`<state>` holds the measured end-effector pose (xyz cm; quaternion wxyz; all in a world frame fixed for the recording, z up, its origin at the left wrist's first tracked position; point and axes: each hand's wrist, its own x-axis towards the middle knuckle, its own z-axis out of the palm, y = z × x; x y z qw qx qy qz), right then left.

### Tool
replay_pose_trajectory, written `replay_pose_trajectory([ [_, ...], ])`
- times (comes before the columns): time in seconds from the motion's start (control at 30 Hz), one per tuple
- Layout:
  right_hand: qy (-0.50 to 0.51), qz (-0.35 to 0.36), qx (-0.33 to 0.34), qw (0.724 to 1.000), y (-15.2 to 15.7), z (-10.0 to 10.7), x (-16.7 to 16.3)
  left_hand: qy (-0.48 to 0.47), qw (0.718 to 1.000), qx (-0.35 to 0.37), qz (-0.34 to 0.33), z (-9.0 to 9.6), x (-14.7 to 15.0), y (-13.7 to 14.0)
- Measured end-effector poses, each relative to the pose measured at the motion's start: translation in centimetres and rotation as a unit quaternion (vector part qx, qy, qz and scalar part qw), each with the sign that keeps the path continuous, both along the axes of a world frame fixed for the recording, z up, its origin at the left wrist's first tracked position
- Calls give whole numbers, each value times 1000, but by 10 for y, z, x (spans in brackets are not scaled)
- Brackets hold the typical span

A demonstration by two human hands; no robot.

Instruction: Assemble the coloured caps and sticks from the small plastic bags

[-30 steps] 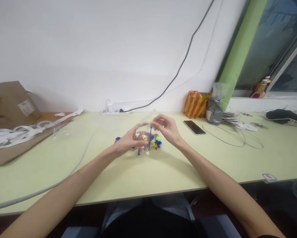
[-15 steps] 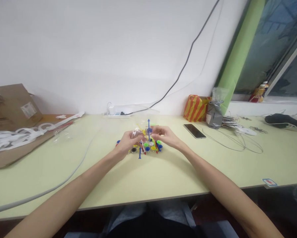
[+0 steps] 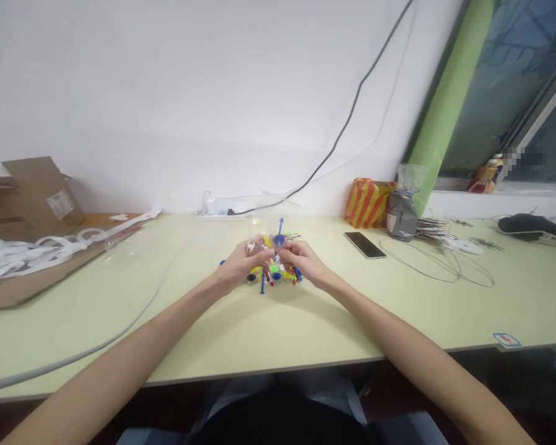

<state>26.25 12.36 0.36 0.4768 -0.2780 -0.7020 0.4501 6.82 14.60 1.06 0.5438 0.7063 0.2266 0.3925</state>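
My left hand (image 3: 239,262) is closed on a crinkled clear plastic bag (image 3: 258,242), with white and yellow bits showing in or behind it. My right hand (image 3: 305,262) pinches a small blue round piece (image 3: 279,240) with a clear rim. A thin blue arrow-tipped stick (image 3: 281,224) rises from that piece, leaning slightly right. Both hands' fingertips meet or nearly meet at this spot. Below them on the table lies a pile of small round pieces (image 3: 276,276) in blue, green, yellow and black, partly hidden by the hands. Another blue arrow stick (image 3: 262,282) lies at its front.
A phone (image 3: 365,245), a striped bag (image 3: 367,203) and a grey package (image 3: 401,213) sit to the right, near thin looped cables. On the left are a cardboard box (image 3: 41,191), white strips (image 3: 50,247) and a grey cable (image 3: 133,321). A power strip (image 3: 219,213) lies by the wall.
My right hand has shifted left and closed in on my left hand. The blue piece has come nearer the bag, and its arrow stick has gone from upright to slightly tilted.
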Motion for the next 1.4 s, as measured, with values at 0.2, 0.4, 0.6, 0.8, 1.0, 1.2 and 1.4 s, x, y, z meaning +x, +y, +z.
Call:
replay_pose_trajectory([
  [0.2, -74, -91, 77, 990, 7, -5, 1, 4, 999, 10, 31, -3, 2, -1],
  [0.4, -9, -74, 91, 993, 3, 0, 1, -26, 995, 6, 93, -4, 1, 1],
  [0.6, -9, -134, 124, 983, 3, -1, -2, -19, 995, 17, 92, 1, 0, 1],
  [0.8, -16, -154, 128, 980, 9, 1, 7, 44, 998, 32, 21, -1, -1, 4],
  [1.0, 52, -140, 71, 986, 5, 1, 2, 17, 1000, 6, 20, -4, 1, 1],
  [1.2, 0, -186, 120, 975, 5, 2, 1, -6, 998, 12, 54, -2, 1, 2],
  [1.4, -19, -185, 113, 976, 6, 1, 1, -6, 999, -5, 52, 0, 1, 3],
])
